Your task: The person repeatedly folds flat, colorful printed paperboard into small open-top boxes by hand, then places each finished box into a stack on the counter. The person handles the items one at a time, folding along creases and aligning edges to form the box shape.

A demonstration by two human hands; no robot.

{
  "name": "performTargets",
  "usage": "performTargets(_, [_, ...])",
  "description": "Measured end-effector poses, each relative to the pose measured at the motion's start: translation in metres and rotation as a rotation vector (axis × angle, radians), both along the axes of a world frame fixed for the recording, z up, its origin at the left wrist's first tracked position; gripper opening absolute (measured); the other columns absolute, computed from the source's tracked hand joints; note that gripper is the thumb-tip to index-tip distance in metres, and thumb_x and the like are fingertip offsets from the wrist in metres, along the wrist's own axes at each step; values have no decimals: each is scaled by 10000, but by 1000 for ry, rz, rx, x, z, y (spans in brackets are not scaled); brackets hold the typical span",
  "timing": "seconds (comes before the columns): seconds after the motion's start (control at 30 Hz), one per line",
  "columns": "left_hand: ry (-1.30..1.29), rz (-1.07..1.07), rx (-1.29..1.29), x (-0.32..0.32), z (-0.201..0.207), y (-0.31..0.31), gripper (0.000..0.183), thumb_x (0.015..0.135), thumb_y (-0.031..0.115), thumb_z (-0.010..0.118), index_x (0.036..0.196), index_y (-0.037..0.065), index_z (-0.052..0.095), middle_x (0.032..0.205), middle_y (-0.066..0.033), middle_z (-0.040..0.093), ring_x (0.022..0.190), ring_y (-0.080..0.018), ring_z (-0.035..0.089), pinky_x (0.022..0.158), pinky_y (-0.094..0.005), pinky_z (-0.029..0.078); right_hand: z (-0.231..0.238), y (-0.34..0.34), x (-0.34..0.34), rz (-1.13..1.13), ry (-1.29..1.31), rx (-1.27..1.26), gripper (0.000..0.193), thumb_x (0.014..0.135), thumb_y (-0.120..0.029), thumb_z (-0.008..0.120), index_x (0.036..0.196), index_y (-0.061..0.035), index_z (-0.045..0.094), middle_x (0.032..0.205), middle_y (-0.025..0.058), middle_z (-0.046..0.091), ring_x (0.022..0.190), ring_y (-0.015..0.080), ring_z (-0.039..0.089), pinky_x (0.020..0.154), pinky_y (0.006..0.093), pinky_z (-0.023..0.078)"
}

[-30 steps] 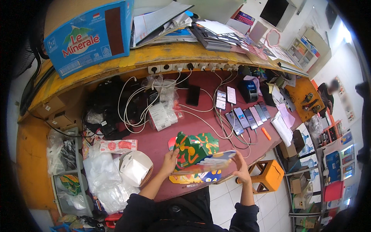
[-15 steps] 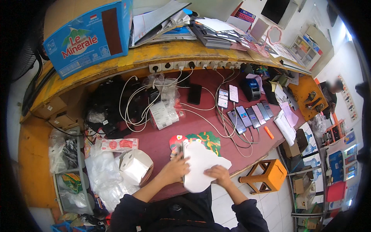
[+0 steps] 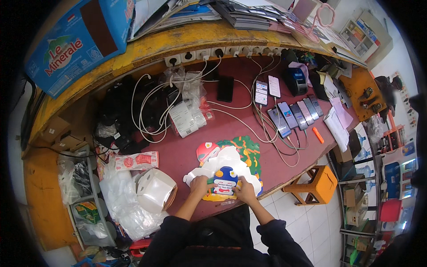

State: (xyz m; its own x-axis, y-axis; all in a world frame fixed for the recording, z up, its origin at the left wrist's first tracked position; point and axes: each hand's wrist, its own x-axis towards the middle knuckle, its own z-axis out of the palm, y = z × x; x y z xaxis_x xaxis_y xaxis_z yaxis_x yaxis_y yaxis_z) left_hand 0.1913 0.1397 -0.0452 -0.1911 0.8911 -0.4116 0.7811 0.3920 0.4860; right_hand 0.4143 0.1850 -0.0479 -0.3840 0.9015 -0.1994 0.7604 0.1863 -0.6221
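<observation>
Maroon counter [image 3: 175, 158] beneath. Left hand [image 3: 199, 186] and right hand [image 3: 244, 190], fingers curled, grip white card blank [image 3: 228, 158] between them.

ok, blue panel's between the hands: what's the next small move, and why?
I'd probably press the blue panel down along its near edge to firm the crease. It looks folded over the white inside of the carton blank, and the left hand and right hand already grip either side of it, while the white side flaps lie spread out.
</observation>
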Motion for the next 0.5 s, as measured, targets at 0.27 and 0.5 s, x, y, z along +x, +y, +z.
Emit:
performTargets(0.27, [-20, -23, -137, -1, -1, 6, 592, 651, 592, 708, 841, 34, 656, 830, -176, 662, 812, -340, 648, 724, -443, 491, 22, 11, -55, 99, -166, 384, 793, 747, -361, 674, 1390, -87, 299, 1390, 203, 302, 1267, 351, 311, 1021, 601, 189])
performTargets(0.5, [1, -5, 70, 3, -7, -6, 526, 693, 586, 676, 781, 68, 652, 723, -127, 658, 749, -295, 656, 678, -419, 493, 4, 16, -61, 169, -236, 413, 756, 793, -401, 609, 1409, -97, 292, 1423, 175, 293, 1300, 338, 284, 1037, 617, 152])
